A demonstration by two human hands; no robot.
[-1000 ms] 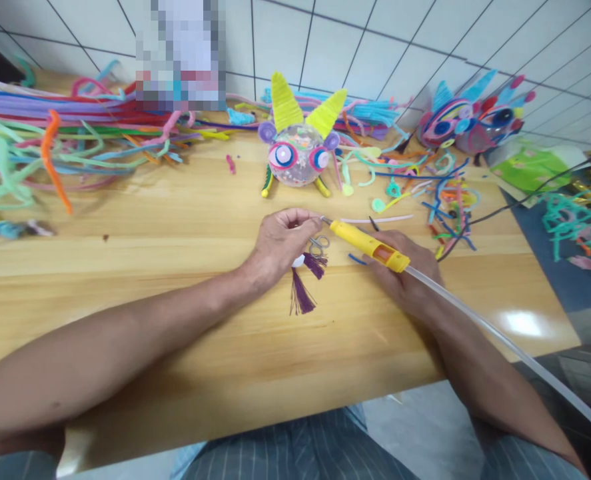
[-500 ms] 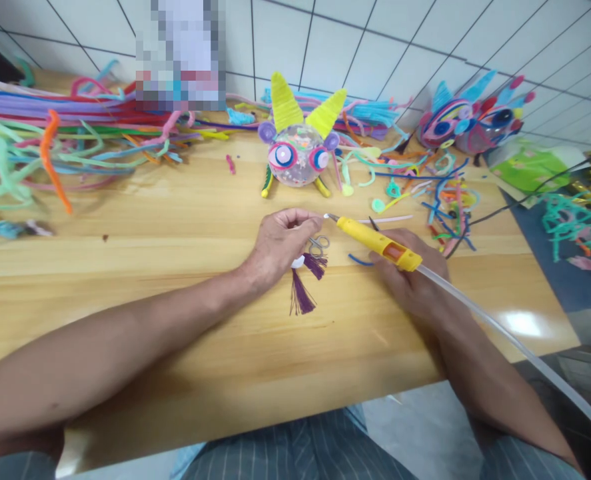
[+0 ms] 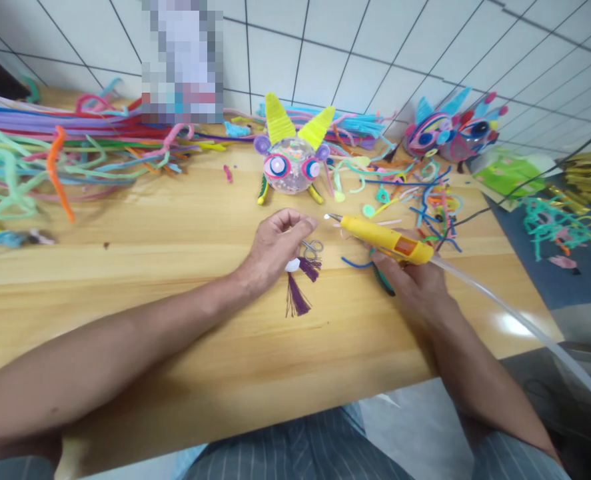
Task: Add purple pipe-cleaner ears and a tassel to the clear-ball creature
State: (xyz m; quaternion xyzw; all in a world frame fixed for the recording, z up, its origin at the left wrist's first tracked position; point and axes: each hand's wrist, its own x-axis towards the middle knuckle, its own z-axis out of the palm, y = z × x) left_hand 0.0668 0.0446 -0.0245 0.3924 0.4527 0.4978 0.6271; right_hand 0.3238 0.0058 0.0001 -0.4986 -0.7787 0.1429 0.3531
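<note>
My right hand (image 3: 415, 277) grips a yellow hot glue gun (image 3: 375, 233), its nozzle pointing left with a small white blob at the tip. A long translucent glue stick (image 3: 515, 317) runs out of its back end. My left hand (image 3: 282, 240) is closed in a pinch just left of the nozzle, and what the fingertips hold is too small to make out. Two dark purple tassels (image 3: 299, 297) with a white piece (image 3: 292, 265) show below that hand. Small scissors (image 3: 312, 250) lie beside it. Under my right hand is a dark green tool handle (image 3: 384, 280), partly hidden.
A clear round figure (image 3: 292, 167) with yellow ears and big eyes stands ahead. Bundled pipe cleaners (image 3: 50, 127) lie at left, with loose scraps (image 3: 440, 200) at right. Two similar figures (image 3: 445, 133) stand at the back right. A black cable (image 3: 525, 183) crosses the right side.
The glue gun's nozzle has drawn slightly away from my left fingertips, and the gun has turned flatter. The dark green handle now shows beneath my right hand. The camera view has shifted a little.
</note>
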